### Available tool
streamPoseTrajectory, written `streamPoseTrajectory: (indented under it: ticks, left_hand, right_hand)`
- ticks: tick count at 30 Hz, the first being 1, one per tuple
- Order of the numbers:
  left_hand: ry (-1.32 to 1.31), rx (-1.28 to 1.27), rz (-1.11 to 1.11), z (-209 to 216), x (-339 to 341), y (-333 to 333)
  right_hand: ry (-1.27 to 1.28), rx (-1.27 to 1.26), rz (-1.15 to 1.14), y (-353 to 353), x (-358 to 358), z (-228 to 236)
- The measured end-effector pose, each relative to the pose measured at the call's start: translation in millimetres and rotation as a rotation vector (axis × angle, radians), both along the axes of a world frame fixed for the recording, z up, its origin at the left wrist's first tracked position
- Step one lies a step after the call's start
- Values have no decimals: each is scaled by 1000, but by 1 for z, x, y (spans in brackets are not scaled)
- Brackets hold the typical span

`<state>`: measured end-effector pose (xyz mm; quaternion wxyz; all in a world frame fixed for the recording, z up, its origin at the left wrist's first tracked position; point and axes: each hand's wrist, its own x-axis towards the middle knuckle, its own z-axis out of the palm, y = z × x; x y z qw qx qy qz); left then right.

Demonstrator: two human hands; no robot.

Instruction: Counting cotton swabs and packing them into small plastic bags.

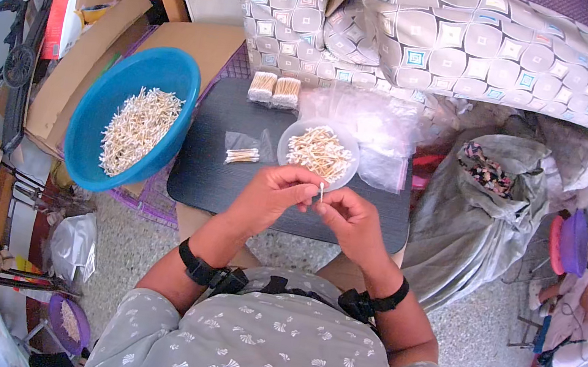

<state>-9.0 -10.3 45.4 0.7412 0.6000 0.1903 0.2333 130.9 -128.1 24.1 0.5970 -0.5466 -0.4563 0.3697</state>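
A single cotton swab (321, 192) stands roughly upright between my two hands, at the near rim of a round whitish bowl (287, 141). My left hand (279, 190) is closed, its fingertips pinching at the swab. From the other side my right hand (354, 222) meets it with thumb and fingers drawn together on the same swab. Loose cotton swabs (321, 151) fill the bowl. To the left of it, a small clear plastic bag (263, 146) lies flat with a few swabs (242, 155) on it or inside; I cannot tell which.
Both hands work over a dark tabletop (208, 189). Two swab bundles (274, 90) stand at its far edge, beside a pile of clear bags (386, 133). A big blue tub (77, 126) of swabs sits left; a grey sack (448, 231) slumps right. Behind is a patterned sofa (484, 52).
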Motion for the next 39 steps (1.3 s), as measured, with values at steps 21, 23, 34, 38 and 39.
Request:
streamPoseTrajectory:
  ticks: [21,23,34,38,39]
  left_hand:
    - [-11,12,4,-8,-2,-4]
    - [-12,12,2,-9,-1,-4]
    - [41,86,69,-13,-7,-3]
    - [102,91,53,-6,-6,-4]
    - [167,87,37,-3,-7,-6]
  right_hand:
    - [-44,-47,-5,-5,-1,-3]
    - [-37,-45,-10,-5,-1,-4]
    - [-63,-45,-58,-4,0,-14]
    - [-81,-24,-57,-4,3,-18]
    - [-22,-27,-37,-3,1,-19]
